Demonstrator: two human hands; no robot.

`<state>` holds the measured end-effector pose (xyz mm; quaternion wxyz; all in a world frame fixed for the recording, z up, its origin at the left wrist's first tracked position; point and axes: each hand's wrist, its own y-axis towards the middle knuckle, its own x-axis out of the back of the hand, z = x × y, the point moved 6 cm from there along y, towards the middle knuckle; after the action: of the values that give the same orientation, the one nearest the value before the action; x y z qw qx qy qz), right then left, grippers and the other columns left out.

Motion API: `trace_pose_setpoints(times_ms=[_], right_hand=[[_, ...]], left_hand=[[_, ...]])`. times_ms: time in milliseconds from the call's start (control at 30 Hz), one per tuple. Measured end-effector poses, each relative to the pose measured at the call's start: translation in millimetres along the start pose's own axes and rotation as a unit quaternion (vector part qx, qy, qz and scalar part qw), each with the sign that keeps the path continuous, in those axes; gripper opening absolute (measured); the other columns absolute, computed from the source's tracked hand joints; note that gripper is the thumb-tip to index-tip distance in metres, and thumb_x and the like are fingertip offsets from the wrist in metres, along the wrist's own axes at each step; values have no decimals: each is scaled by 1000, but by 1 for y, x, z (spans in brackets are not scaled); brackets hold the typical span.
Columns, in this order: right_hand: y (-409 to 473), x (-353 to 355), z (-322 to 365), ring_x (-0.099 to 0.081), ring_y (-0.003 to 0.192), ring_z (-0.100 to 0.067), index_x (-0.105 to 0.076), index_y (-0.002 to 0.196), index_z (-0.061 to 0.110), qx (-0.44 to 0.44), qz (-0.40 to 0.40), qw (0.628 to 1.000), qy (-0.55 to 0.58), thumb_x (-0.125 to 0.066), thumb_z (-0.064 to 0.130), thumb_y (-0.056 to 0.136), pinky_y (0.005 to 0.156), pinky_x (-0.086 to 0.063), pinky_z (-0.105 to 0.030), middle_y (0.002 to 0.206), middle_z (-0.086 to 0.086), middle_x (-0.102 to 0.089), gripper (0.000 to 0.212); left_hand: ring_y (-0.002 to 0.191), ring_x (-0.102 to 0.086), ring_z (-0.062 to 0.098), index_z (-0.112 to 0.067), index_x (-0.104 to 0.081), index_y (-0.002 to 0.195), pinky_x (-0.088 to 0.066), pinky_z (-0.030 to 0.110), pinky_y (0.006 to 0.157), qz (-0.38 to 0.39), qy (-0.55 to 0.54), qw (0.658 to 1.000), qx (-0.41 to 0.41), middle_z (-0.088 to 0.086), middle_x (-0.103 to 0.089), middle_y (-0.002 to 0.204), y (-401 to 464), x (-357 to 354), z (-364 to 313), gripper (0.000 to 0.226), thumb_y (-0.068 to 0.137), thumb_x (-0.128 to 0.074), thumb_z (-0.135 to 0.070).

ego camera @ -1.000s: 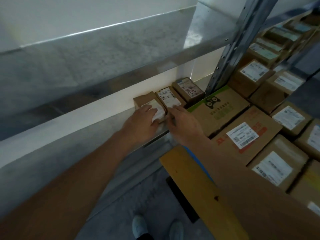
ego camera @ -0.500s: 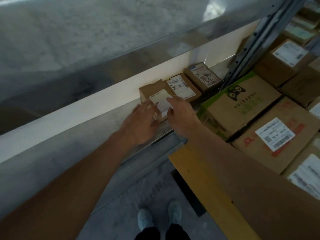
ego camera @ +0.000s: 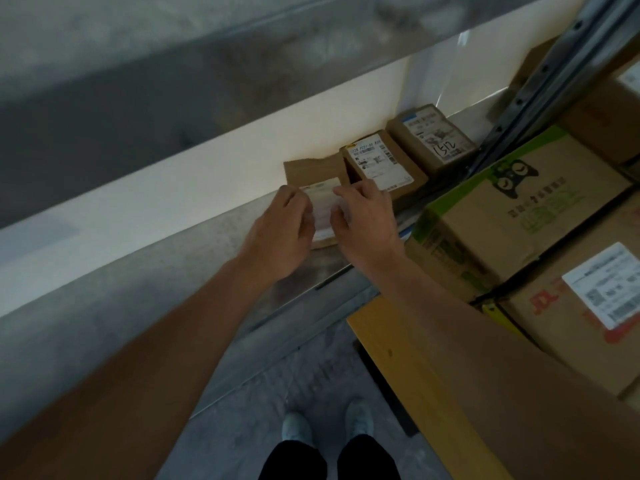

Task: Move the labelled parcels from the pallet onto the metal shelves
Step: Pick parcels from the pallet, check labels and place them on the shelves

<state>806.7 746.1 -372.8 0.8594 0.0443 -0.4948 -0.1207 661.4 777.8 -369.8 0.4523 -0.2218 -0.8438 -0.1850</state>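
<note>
i see the parcel (ego camera: 313,174) at the centre of the frame, a small brown box lying flat on the metal shelf (ego camera: 194,258) with its far edge against the pale back wall (ego camera: 207,188); its white label (ego camera: 323,202) faces up; my left hand (ego camera: 280,237) is on its left side with fingers curled over the edge, and my right hand (ego camera: 367,223) is on its right side with fingers curled down onto the label, so both hands grip the parcel between them; just right of it a second box (ego camera: 384,164) lies touching or nearly touching it, i cannot tell which, and further right a third box (ego camera: 433,140) with "1512" handwritten on its label sits just beside that one; a grey upright (ego camera: 540,84) runs diagonally through the upper right of the frame; at right of frame a carton (ego camera: 512,220) with green print stands next to a carton with red print (ego camera: 588,306) and a white label; below them a yellow board (ego camera: 408,368) slants to the lower right; at the bottom centre my two pale shoes (ego camera: 325,424) stand on the grey floor (ego camera: 242,427); an upper shelf (ego camera: 173,64) fills the upper left, blurred.
</note>
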Motion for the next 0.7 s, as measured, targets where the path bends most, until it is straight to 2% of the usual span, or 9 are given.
trace_pose_setpoints(times_ms=[100, 167, 233, 300, 367, 433, 500, 600, 700], right_hand=[[-7, 1, -1, -54, 112, -30, -65, 127, 13, 1, 6, 1000, 18, -60, 20, 96, 88, -54, -41, 126, -10, -53, 32], [-7, -3, -3, -51, 123, -30, -62, 133, 17, 1, 28, 1000, 7, -57, 24, 99, 95, -53, -42, 142, -8, -47, 36], [-6, -11, -4, -44, 138, -30, -53, 145, 16, -2, 67, 997, 26, -51, 27, 103, 103, -48, -41, 161, -7, -31, 43], [-7, -18, -4, -33, 148, -27, -40, 153, 14, -1, 96, 995, 37, -47, 32, 106, 108, -45, -40, 169, -6, -14, 51], [-9, -24, -4, -26, 151, -26, -32, 157, 13, -3, 108, 993, 44, -45, 34, 106, 110, -45, -42, 170, -4, -4, 57], [-10, -27, -4, -23, 153, -26, -28, 158, 12, -9, 116, 992, 50, -44, 34, 106, 109, -46, -46, 170, -4, 1, 58], [-10, -27, -3, -23, 153, -27, -26, 159, 12, -13, 121, 991, 55, -44, 33, 107, 108, -47, -49, 170, -4, 4, 59], [-12, -20, 1, -22, 153, -29, -28, 158, 11, -8, 120, 991, 58, -44, 31, 107, 109, -46, -50, 170, -6, 1, 57], [-14, -6, 8, -21, 153, -30, -31, 156, 8, 8, 114, 992, 51, -44, 30, 107, 110, -45, -48, 170, -10, -2, 56]], left_hand=[[96, -62, 27, -8, -58, 118, -53, 38, 75, -5, 22, 1000, 14, 9, -47, 128, 0, 3, 2, 19, 99, -57, -14], [101, -65, 29, -8, -56, 129, -56, 41, 81, 6, 21, 1000, 20, 9, -40, 143, 0, 1, 5, 31, 99, -58, -13], [110, -65, 30, -10, -51, 142, -56, 45, 92, 16, 9, 1000, 19, 9, -27, 158, 1, -3, 7, 42, 101, -55, -13], [133, -54, 32, -12, -43, 151, -49, 44, 107, 28, 6, 999, 29, 10, -13, 168, 2, -10, 10, 49, 103, -51, -15], [150, -33, 30, -15, -37, 157, -35, 37, 118, 38, -19, 996, 72, 12, -7, 171, 0, -16, 15, 51, 106, -46, -17], [155, -23, 27, -19, -36, 158, -27, 35, 123, 33, -48, 993, 104, 10, -10, 171, -1, -19, 16, 51, 107, -44, -18], [155, -22, 25, -19, -36, 158, -29, 40, 124, 23, -53, 993, 105, 8, -11, 171, -3, -19, 14, 51, 107, -43, -18], [155, -21, 20, -9, -37, 157, -28, 35, 124, 14, -39, 996, 76, 6, -5, 172, -7, -12, 3, 51, 107, -46, -15], [154, -23, 18, -4, -40, 154, -24, 27, 122, 9, -24, 998, 54, 5, -10, 171, -11, -1, -12, 49, 107, -46, -13]])
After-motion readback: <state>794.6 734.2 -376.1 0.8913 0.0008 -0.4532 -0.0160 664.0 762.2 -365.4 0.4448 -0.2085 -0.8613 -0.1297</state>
